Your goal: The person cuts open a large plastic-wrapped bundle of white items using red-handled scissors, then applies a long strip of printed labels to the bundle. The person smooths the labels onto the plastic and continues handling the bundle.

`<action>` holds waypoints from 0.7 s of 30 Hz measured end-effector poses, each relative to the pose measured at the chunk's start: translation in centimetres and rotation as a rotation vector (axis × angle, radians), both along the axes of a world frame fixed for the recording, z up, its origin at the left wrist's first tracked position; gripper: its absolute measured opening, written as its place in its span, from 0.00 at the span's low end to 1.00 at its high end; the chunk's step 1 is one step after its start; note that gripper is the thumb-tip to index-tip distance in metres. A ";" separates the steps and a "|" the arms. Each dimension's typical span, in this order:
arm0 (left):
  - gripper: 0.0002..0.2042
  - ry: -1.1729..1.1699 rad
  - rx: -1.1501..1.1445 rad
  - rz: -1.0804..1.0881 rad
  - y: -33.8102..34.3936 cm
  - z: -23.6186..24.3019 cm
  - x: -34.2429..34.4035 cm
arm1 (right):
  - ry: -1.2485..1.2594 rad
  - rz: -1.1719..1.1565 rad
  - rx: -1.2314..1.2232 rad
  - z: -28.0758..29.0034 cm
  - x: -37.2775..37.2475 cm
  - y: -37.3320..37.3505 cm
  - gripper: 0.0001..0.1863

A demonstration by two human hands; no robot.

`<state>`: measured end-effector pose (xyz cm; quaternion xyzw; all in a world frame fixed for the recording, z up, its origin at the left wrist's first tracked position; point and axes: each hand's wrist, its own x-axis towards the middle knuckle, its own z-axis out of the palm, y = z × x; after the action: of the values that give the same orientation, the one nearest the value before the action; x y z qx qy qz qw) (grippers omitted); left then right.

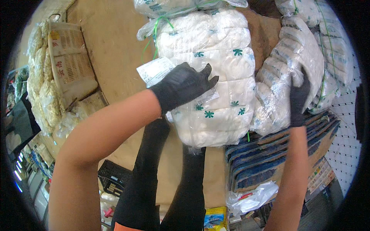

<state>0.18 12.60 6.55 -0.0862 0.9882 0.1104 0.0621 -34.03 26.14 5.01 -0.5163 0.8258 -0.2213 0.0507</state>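
A large clear plastic pack of white bundles [216, 115], printed with green marks, lies in front of me. My left hand [185, 85], in a black glove, is over its left side, thumb and forefinger apart and the other fingers curled. Beside that wrist a white printed label sheet [155, 71] sticks out. A smaller white label [210, 96] shows just below the fingers. At the right, my black-gloved right hand [300, 99] grips the edge of another plastic pack of white bundles [283, 65], which stands tilted; its fingers are partly hidden.
More wrapped white packs [335, 50] tied with green string stand at the far right. Blue-edged stacked boards [266, 161] lie below, with a crumpled clear bag [252, 198]. A pale plastic basket [73, 57] is at the left, a black crate [114, 177] near my legs.
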 end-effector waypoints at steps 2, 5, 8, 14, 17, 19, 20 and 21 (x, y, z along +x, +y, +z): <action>0.22 -0.143 -0.098 -0.041 -0.8 -1.2 0.0 | -0.072 0.308 0.000 -0.1 9.8 -4.5 0.20; 0.12 -0.180 -0.006 0.002 -3.6 -1.5 1.4 | 0.215 0.565 0.074 -1.0 16.4 -8.5 0.27; 0.12 -0.260 0.122 0.134 -5.3 0.0 2.8 | 0.409 0.581 -0.093 -4.8 15.2 -9.8 0.18; 0.13 -0.115 0.063 0.128 -3.7 -2.1 5.6 | 0.429 0.633 0.169 -2.7 12.1 -9.3 0.12; 0.12 -0.027 0.043 0.025 -1.9 -3.3 6.1 | 0.150 0.435 0.241 -4.7 4.5 -4.1 0.10; 0.12 -0.136 0.114 0.044 -0.3 -3.0 6.1 | 0.208 -0.031 0.304 -2.8 -3.0 2.1 0.15; 0.11 -0.112 0.196 0.084 0.5 -2.5 6.5 | 0.256 -0.172 0.294 -0.9 -5.7 4.9 0.17; 0.11 0.029 0.238 0.025 1.6 -3.5 6.4 | 0.580 -0.219 0.310 1.1 -10.8 8.9 0.19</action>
<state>6.61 14.20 3.07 -0.0890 0.9677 0.2291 0.0564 -44.84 35.09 6.10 -0.4523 0.8801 0.0583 -0.1323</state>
